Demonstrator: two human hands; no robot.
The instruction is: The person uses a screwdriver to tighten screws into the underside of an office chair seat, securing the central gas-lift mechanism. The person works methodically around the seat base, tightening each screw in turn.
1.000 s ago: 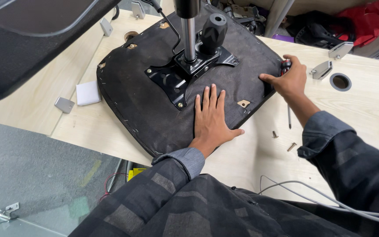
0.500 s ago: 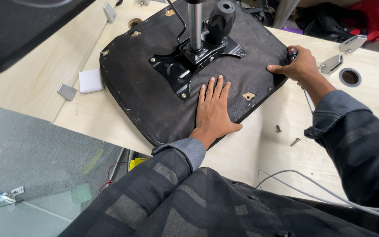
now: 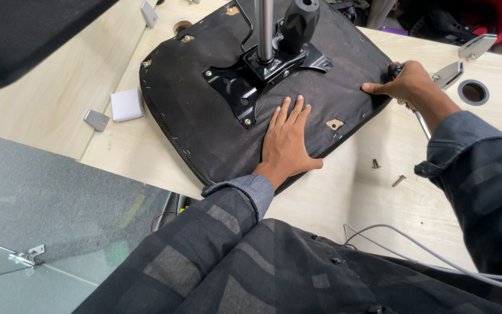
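— What is the seat base [image 3: 216,122] covered in?

— Matt black cloth, slightly fuzzy, pinned along the edge with small bright staples. The mounting plate [image 3: 245,87] bolted to it is black painted metal with a faint sheen, and the column [image 3: 264,29] is polished, shiny steel.

— And the worktop [image 3: 47,110]?

— Pale wood-grain laminate, smooth and matt. Two dull metal screws [image 3: 387,172] lie on it — also a white foam-like block [image 3: 126,104]. The sleeves [image 3: 233,215] are soft checked cloth.

even, soft overhead light, bright on the pale wooden table [image 3: 350,197]; shadows are faint and short. the black seat underside [image 3: 216,116] swallows detail. focus is sharp mid-frame, with slight wide-angle stretch and a purple smear at the right edge.
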